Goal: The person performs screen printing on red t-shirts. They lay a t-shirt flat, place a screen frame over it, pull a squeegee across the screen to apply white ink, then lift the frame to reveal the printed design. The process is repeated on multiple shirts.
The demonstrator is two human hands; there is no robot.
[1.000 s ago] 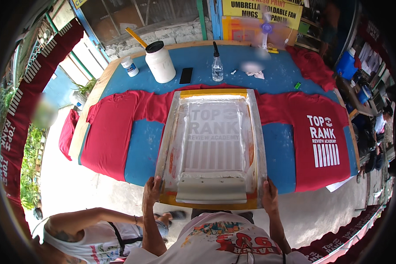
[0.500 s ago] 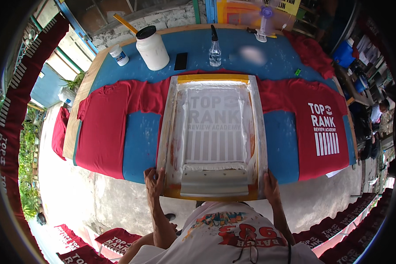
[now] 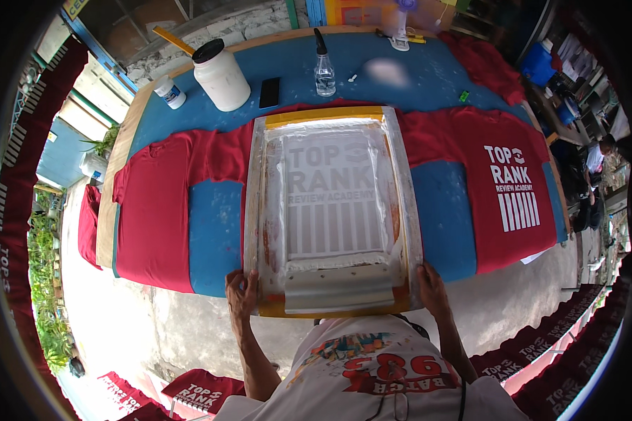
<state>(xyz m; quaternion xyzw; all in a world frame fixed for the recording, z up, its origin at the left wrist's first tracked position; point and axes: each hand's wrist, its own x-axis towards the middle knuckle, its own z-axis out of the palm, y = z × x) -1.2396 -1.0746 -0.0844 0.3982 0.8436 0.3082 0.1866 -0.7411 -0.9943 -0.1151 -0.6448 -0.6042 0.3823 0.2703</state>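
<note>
Jar (image 3: 221, 78), phone (image 3: 270, 92), bottle (image 3: 324, 77) along far side of table (image 3: 219, 238); plain shirt (image 3: 154, 217) left, printed shirt (image 3: 481, 210) right. Frame (image 3: 330, 228) between them, near end past table edge, covering most of third shirt (image 3: 413, 137). Left hand (image 3: 241, 293) and right hand (image 3: 433, 286) grip frame's near sides. Squeegee (image 3: 340, 289) lies inside near end. Fingers under frame hidden; pale patch (image 3: 388, 72) right of bottle too blurred to name.

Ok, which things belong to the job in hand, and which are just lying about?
Apparently in the job: printing screen, between left hand and right hand; metal squeegee at its near end; red T-shirt beneath; plain shirt at left; printed shirt at right.

Seemingly lying about: black phone; clear bottle; white tub (perhaps supplies).
</note>
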